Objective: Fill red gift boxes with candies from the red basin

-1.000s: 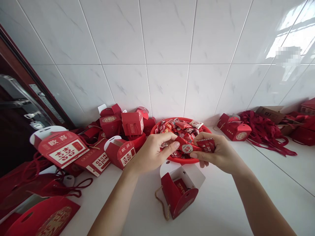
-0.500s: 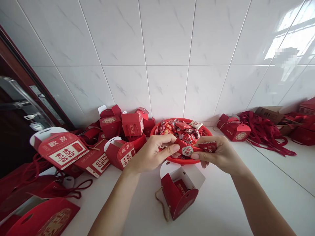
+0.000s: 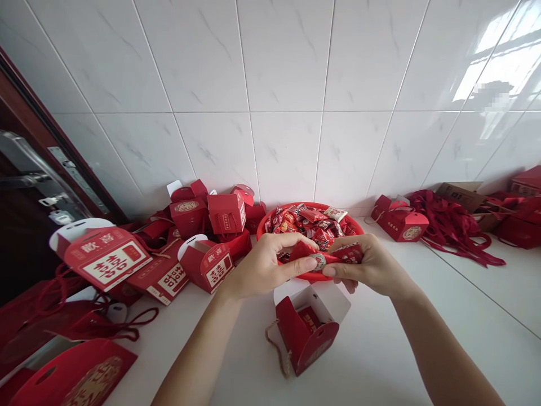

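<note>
Between both hands is a red candy wrapper (image 3: 302, 250) with a round white label, partly covered by my fingers. My left hand (image 3: 273, 259) pinches its left side, thumb pressed on the label. My right hand (image 3: 372, 262) grips the right end, where a dark red flap with a serrated edge stands out. Below them an open red gift box (image 3: 301, 344) with a white lining and a twine handle holds a red packet. Just behind my hands, a red plastic basket (image 3: 359, 225) is heaped with wrapped candies (image 3: 323, 237).
Red gift boxes (image 3: 107, 256) crowd the left of the white table (image 3: 359, 361). Another red box (image 3: 399, 219), a heap of dark red ribbon (image 3: 448, 225) and a cardboard box (image 3: 459, 194) lie at the right by the tiled wall (image 3: 287, 152). A door handle (image 3: 25, 180) is at the far left.
My hands have drawn slightly closer together. The wrapper has bent and turned between them, and my left thumb now covers more of its round label.
</note>
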`<state>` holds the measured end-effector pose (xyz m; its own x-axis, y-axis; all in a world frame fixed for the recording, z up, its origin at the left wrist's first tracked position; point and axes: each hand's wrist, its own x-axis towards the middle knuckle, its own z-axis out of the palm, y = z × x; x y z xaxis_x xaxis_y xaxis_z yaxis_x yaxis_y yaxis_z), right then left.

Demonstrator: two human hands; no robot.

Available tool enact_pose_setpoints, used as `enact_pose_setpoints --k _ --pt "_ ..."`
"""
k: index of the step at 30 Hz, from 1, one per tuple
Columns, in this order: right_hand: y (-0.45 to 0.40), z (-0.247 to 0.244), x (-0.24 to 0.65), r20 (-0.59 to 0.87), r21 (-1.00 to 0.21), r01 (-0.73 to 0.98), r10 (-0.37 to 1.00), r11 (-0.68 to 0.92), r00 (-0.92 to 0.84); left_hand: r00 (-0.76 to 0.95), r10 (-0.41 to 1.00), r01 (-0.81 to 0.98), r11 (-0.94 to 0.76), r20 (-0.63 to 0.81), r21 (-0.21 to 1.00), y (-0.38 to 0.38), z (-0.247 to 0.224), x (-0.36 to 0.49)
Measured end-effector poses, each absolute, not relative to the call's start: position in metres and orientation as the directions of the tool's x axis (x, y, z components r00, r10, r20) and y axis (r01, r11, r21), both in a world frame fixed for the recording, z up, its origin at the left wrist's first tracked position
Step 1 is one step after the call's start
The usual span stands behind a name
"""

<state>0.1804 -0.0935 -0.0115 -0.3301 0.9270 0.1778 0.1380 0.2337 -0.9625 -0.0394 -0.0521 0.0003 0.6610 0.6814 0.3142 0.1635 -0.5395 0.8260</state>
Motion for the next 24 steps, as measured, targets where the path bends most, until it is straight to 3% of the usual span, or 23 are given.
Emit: enact_pose_setpoints --k 5,11,17,24 --pt "-0.087 -0.017 0.182 0.264 -0.965 -0.047 0.939 0.260 -0.222 0.609 0.707 0.149 -0.546 0.359 0.824 -0.048 -0.002 -0.040" --pt "-0.081 -0.016 0.182 0.238 -0.947 -0.261 0.954 0.187 -0.181 0.604 0.733 0.178 -0.508 0.314 0.843 -0.043 -0.004 -0.040" --pt "-0.080 -0.014 0.182 0.198 -0.954 -0.270 0.954 0.134 -0.225 0.657 0.719 0.218 -0.470 0.228 0.855 -0.045 -0.002 -0.040" --pt "-0.085 -0.012 0.185 0.188 -0.962 -0.246 0.944 0.121 -0.271 0.759 0.633 0.348 -0.595 0.155 0.725 -0.048 0.003 -0.042"
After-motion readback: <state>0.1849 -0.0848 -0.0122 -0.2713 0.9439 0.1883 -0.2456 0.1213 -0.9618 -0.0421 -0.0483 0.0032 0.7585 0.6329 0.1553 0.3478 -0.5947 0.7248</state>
